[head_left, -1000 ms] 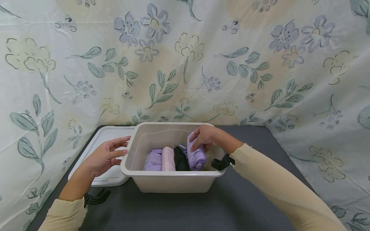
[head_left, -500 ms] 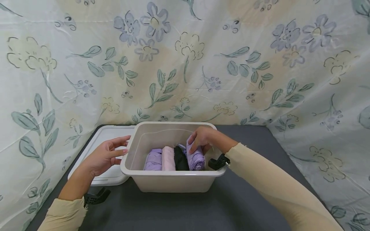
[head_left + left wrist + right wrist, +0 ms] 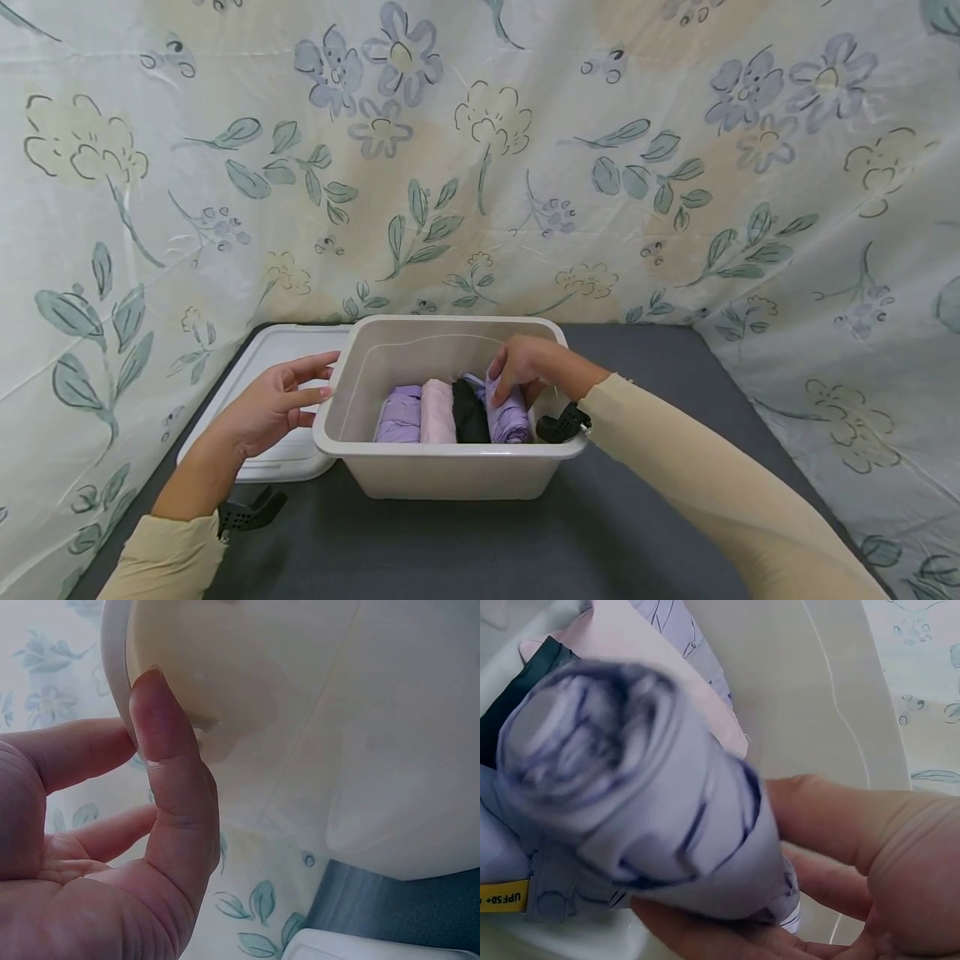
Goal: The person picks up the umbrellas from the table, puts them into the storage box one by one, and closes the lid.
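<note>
My right hand [image 3: 525, 368] grips a rolled purple garment [image 3: 510, 419] inside the beige plastic bin [image 3: 442, 477], thumb on one side and fingers on the other. In the right wrist view the rolled garment's spiral end [image 3: 585, 735] faces the camera. To its left lie a black rolled cloth [image 3: 470, 414], a pink one [image 3: 437, 412] and another purple one [image 3: 399, 415], side by side. A yellow label marked UPF50+ [image 3: 502, 896] shows on lavender fabric beside the held garment. My left hand [image 3: 273, 408] touches the bin's left rim with thumb and fingertips, fingers mostly extended.
A white lid [image 3: 277, 454] lies on the dark grey table [image 3: 390, 550], partly behind the bin's left side. A floral curtain [image 3: 480, 183] hangs behind and along both sides of the table.
My right hand has lowered the purple garment deeper into the bin, so it sits level beside the black cloth. The left hand has stayed at the rim.
</note>
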The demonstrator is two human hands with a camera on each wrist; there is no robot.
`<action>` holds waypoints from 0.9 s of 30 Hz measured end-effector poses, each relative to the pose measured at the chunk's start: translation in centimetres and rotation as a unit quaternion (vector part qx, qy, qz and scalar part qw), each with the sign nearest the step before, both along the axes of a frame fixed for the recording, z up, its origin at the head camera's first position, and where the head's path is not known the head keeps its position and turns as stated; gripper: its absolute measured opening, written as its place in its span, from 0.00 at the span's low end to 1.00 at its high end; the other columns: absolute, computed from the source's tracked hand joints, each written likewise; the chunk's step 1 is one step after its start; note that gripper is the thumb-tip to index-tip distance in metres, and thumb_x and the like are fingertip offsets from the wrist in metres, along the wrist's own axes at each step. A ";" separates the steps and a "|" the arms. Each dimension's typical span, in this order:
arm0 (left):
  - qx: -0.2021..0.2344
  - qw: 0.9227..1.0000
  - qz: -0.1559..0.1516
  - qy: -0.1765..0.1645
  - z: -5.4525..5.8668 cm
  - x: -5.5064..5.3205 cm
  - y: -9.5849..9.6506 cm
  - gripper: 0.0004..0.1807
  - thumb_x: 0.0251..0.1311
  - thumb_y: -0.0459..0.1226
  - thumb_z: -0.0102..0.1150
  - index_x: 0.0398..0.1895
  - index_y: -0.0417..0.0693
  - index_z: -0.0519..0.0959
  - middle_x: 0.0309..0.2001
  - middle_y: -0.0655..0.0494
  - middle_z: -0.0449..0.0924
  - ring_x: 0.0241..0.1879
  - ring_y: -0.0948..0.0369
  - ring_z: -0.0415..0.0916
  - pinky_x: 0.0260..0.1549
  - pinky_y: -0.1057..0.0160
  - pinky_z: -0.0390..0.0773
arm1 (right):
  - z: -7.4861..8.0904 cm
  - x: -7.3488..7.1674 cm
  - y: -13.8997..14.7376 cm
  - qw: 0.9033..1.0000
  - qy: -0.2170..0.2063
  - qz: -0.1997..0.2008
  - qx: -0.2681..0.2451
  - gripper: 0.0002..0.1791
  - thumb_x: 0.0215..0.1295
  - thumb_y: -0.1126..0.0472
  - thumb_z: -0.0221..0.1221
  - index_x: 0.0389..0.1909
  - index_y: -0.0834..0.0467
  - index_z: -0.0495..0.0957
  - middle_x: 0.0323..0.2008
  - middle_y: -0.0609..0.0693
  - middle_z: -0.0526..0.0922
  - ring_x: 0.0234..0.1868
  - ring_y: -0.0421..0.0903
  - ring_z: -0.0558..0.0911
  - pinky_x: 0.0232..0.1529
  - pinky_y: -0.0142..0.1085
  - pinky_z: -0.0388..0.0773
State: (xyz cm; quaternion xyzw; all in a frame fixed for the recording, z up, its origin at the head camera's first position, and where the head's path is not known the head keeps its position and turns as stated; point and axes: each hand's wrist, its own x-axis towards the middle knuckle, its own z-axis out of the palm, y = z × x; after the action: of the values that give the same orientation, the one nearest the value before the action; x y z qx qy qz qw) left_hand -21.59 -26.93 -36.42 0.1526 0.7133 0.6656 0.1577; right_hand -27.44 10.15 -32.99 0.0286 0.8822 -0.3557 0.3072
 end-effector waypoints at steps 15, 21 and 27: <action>0.009 1.000 -0.006 -0.005 0.0 -0.2 -0.1 0.34 0.73 0.32 0.56 0.79 0.38 0.58 0.53 0.56 0.75 0.48 0.64 0.82 0.43 0.59 0.88 | -0.7 -0.2 0.2 0.999 0.007 0.028 0.036 0.30 0.53 0.72 0.74 0.59 0.63 0.80 0.46 0.59 0.84 0.41 0.56 0.88 0.41 0.48 0.89; 0.003 1.000 -0.006 -0.003 0.0 -0.1 0.0 0.35 0.73 0.32 0.56 0.79 0.36 0.56 0.54 0.57 0.75 0.48 0.64 0.82 0.43 0.59 0.88 | -0.6 -0.1 0.3 0.997 0.013 0.042 0.062 0.30 0.52 0.74 0.73 0.58 0.62 0.80 0.47 0.60 0.82 0.40 0.58 0.87 0.39 0.49 0.89; -0.003 1.000 -0.006 0.000 -0.1 0.0 0.0 0.34 0.73 0.32 0.56 0.79 0.37 0.57 0.54 0.56 0.75 0.49 0.63 0.82 0.44 0.58 0.88 | 0.1 0.3 0.2 0.989 0.054 0.063 0.122 0.32 0.51 0.71 0.75 0.60 0.60 0.80 0.49 0.59 0.82 0.38 0.56 0.87 0.39 0.48 0.89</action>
State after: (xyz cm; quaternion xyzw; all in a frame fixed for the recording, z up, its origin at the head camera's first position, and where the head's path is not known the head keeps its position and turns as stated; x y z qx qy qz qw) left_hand -21.59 -26.98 -36.48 0.1566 0.7140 0.6628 0.1622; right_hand -27.12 10.34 -32.91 -0.0093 0.9346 -0.2258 0.2747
